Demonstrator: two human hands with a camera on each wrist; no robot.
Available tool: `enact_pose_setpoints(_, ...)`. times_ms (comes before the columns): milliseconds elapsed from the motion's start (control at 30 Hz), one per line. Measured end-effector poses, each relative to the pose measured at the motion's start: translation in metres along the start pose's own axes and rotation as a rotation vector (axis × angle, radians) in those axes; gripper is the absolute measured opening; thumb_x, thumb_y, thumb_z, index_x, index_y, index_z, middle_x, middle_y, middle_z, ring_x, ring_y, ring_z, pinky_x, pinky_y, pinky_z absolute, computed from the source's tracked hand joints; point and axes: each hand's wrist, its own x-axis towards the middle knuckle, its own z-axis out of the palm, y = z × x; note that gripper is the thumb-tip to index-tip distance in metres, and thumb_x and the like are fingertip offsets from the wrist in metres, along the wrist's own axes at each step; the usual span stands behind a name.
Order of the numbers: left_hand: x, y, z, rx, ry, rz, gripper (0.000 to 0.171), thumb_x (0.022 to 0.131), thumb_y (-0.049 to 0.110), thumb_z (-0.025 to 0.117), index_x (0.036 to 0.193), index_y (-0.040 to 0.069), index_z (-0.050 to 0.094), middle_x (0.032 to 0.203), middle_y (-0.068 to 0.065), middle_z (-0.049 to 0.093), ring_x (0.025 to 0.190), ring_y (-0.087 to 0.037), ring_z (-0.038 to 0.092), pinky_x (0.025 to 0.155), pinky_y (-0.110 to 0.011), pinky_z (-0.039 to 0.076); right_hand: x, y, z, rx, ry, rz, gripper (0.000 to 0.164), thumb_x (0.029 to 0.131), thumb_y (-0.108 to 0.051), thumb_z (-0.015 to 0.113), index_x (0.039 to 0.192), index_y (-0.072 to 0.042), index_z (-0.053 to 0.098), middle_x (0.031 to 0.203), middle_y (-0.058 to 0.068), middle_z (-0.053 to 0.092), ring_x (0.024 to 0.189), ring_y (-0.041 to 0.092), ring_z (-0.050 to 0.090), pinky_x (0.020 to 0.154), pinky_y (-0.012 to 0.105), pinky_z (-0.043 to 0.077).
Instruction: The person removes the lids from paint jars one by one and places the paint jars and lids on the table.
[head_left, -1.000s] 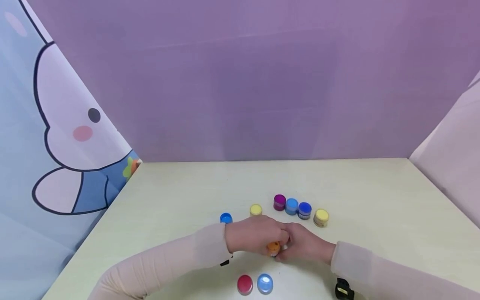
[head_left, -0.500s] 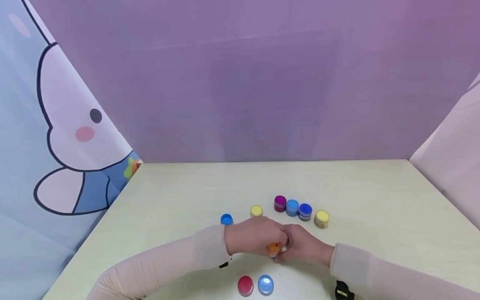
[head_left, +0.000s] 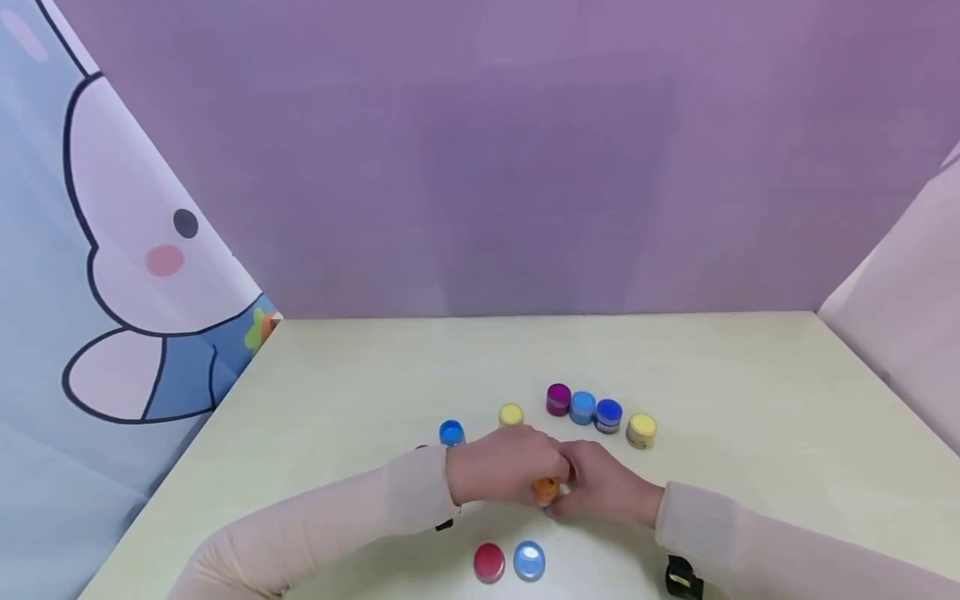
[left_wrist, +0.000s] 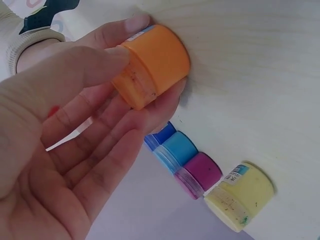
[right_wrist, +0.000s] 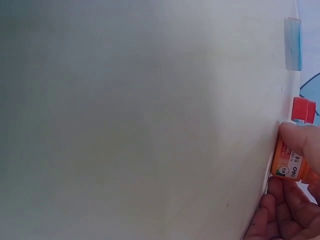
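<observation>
An orange paint jar (head_left: 546,491) is held between both hands, low over the pale table. My left hand (head_left: 510,467) grips its lid end, the thumb across the lid in the left wrist view. Around the body of the jar (left_wrist: 162,57) curl the thumb and fingers of my right hand (head_left: 611,490). The lid sits on the jar in the left wrist view. Printed label text on the jar (right_wrist: 289,162) shows at the right edge of the right wrist view, where much of the hands is cut off.
Beyond the hands stand purple (head_left: 558,400), light blue (head_left: 582,407) and dark blue (head_left: 608,416) jars in a row. Yellow jars (head_left: 512,414) (head_left: 641,431) flank them. A blue container (head_left: 452,433) is by the left sleeve. Red (head_left: 489,563) and light blue (head_left: 529,561) round pieces lie nearest.
The head view has shifted slightly. Both hands keep hold of the orange paint jar in about the same spot, and the other jars stay in place.
</observation>
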Motion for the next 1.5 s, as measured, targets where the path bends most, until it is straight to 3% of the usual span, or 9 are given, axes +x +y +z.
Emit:
enact_pose_setpoints(333,0.005,0.003,-0.001,-0.029,-0.009,-0.079,0.017,0.072,0.015,0.076,0.087,0.017,0.068,0.069,0.011,0.058,0.059,-0.003,0.046,0.059,-0.011,0.036,0.001,-0.001,-0.001,-0.020,0.000,0.008,0.033,0.065,-0.016,0.078,0.093,-0.015,0.061,0.078,-0.011,0.058,0.068,0.010,0.051,0.063,0.027,0.044)
enact_pose_setpoints(500,0.007,0.005,0.001,-0.020,-0.010,-0.170,0.019,0.071,0.020,0.078,0.087,0.016,0.068,0.064,0.009,0.055,0.056,-0.004,0.045,0.056,-0.013,0.036,0.001,-0.002,-0.001,-0.027,0.013,-0.010,0.031,0.063,-0.013,0.078,0.089,-0.014,0.060,0.074,-0.010,0.056,0.065,0.009,0.049,0.060,0.027,0.044)
enact_pose_setpoints(700,0.007,0.008,0.002,-0.093,0.007,-0.301,0.019,0.071,0.024,0.077,0.086,0.016,0.067,0.058,0.010,0.050,0.055,-0.005,0.046,0.053,-0.015,0.037,0.002,-0.002,-0.002,-0.034,0.004,-0.013,0.029,0.065,-0.017,0.078,0.089,-0.018,0.061,0.072,-0.008,0.054,0.066,0.011,0.047,0.060,0.027,0.041)
enact_pose_setpoints(833,0.007,0.009,0.003,-0.093,0.019,-0.324,0.021,0.071,0.027,0.077,0.087,0.016,0.067,0.059,0.011,0.051,0.055,-0.004,0.046,0.053,-0.014,0.037,0.003,-0.001,-0.003,-0.036,-0.002,-0.023,0.029,0.066,-0.018,0.078,0.089,-0.020,0.061,0.072,-0.008,0.054,0.067,0.011,0.047,0.060,0.027,0.040)
enact_pose_setpoints(1033,0.002,0.001,-0.001,-0.073,0.004,-0.228,0.027,0.071,0.031,0.077,0.091,0.017,0.067,0.067,0.012,0.054,0.061,-0.004,0.046,0.060,-0.014,0.037,0.004,0.000,-0.002,-0.043,-0.019,-0.012,0.031,0.066,-0.017,0.079,0.092,-0.017,0.063,0.075,-0.010,0.056,0.068,0.011,0.049,0.063,0.027,0.043)
enact_pose_setpoints(1333,0.001,-0.008,-0.011,0.039,-0.045,0.146,0.020,0.076,0.018,0.073,0.094,0.017,0.066,0.088,0.009,0.060,0.078,-0.001,0.049,0.072,-0.008,0.035,0.003,-0.004,-0.005,0.049,-0.026,0.060,0.031,0.063,-0.012,0.079,0.090,-0.010,0.063,0.080,-0.006,0.061,0.071,0.013,0.053,0.068,0.030,0.046)
enact_pose_setpoints(1500,0.004,-0.006,-0.008,0.089,-0.065,0.182,0.016,0.077,0.014,0.072,0.092,0.018,0.067,0.084,0.011,0.059,0.075,0.000,0.049,0.071,-0.008,0.035,0.003,-0.004,-0.004,0.094,-0.030,0.058,0.030,0.063,-0.010,0.079,0.090,-0.010,0.064,0.081,-0.005,0.063,0.072,0.014,0.055,0.069,0.030,0.047)
